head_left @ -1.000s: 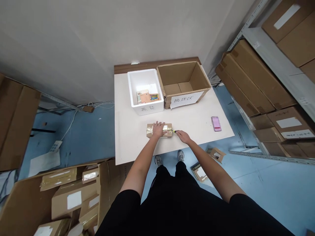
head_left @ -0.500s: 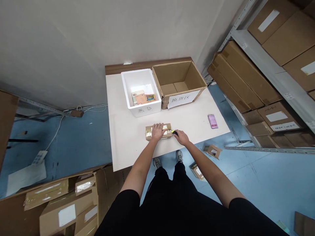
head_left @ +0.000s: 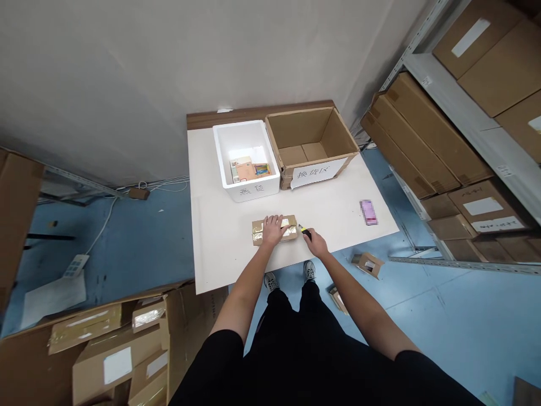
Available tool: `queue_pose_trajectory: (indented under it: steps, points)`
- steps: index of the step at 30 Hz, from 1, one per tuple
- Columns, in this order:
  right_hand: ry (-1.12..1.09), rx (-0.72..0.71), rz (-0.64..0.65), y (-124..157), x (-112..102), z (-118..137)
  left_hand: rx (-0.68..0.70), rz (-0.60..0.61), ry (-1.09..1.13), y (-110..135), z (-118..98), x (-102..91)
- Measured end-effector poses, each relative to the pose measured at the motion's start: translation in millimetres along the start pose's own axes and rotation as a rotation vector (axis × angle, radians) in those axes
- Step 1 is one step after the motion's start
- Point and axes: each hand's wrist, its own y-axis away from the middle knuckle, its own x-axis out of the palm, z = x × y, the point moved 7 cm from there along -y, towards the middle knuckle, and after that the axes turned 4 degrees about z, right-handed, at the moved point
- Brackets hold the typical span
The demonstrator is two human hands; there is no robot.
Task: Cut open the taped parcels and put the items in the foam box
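A small taped cardboard box (head_left: 258, 232) lies on the white table (head_left: 230, 248) near its front edge. My left hand (head_left: 273, 230) rests over its top and grips it, fingers toward the far side and thumb pointing right. Shiny clear tape shows on the box's near part. In my right hand (head_left: 315, 243) is a yellow and black box cutter (head_left: 305, 232), its tip just off the box's right end. My fingers are wrapped round its handle.
Behind the box stand a white foam bin (head_left: 253, 190) with several small packets and an open cardboard carton (head_left: 287, 176), both with handwriting. A blurred pink item (head_left: 368, 212) lies at the table's right. Shelves with boxes (head_left: 422, 135) are at right; a large carton of boxes (head_left: 173, 338) is lower left.
My right hand has drawn the box cutter slightly right, away from the end of the box. My left hand stays on the box. The whole view has shifted a little.
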Motion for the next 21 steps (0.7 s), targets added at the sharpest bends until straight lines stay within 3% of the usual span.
queue_pose_trajectory:
  steps: [5,9,13,17,21]
  points:
    - [-0.404,0.174,-0.033,-15.1,21.3,-11.3,-0.038,0.063,0.088,4.7,-0.7,1.5]
    - [-0.443,0.282,-0.093,-32.7,40.0,5.2,-0.121,0.109,0.139,7.9,5.7,-1.7]
    - [-0.343,0.281,-0.135,-64.9,22.7,24.6,-0.239,0.134,0.163,25.0,13.5,2.0]
    - [-0.337,0.247,-0.152,-100.9,-8.7,40.8,-0.303,0.258,0.274,49.2,2.8,25.0]
    - [-0.582,0.235,-0.085,-104.9,-24.1,33.9,-0.388,0.246,0.43,61.9,-7.1,38.1]
